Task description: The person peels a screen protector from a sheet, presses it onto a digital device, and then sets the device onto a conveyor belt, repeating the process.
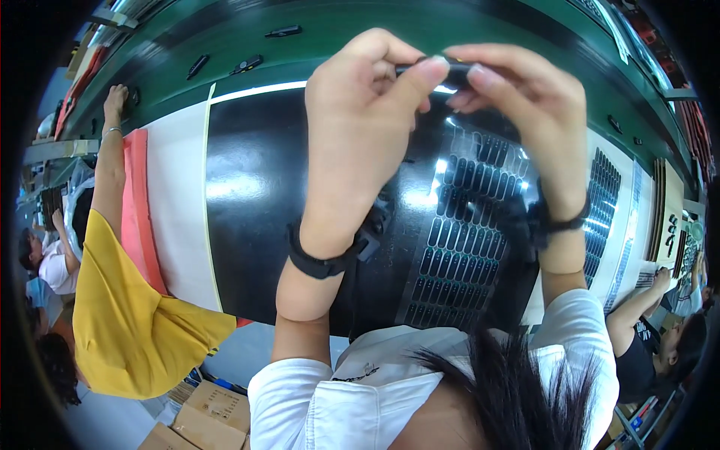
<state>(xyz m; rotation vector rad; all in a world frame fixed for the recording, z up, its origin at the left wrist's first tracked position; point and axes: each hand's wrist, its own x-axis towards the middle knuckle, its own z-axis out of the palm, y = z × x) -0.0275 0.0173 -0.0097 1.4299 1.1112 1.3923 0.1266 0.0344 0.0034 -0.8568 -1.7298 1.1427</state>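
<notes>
High over the far edge of the black work mat (262, 195), my left hand (367, 112) and my right hand (529, 94) meet with fingertips close together. Between them is a small dark oblong piece (459, 73), pinched by thumbs and fingers of both hands. The fingers cover most of it, and its exact kind does not show. Below my right hand, a clear sheet with rows of black rounded-oblong stickers (461, 251) lies on the mat. Black bands circle both my wrists.
Beyond the mat runs a green conveyor belt (169, 45) carrying several small black devices (283, 31). A co-worker's arm in a yellow sleeve (127, 315) reaches to the belt at left. Another person sits at right (637, 345). Cardboard boxes (214, 409) stand at lower left.
</notes>
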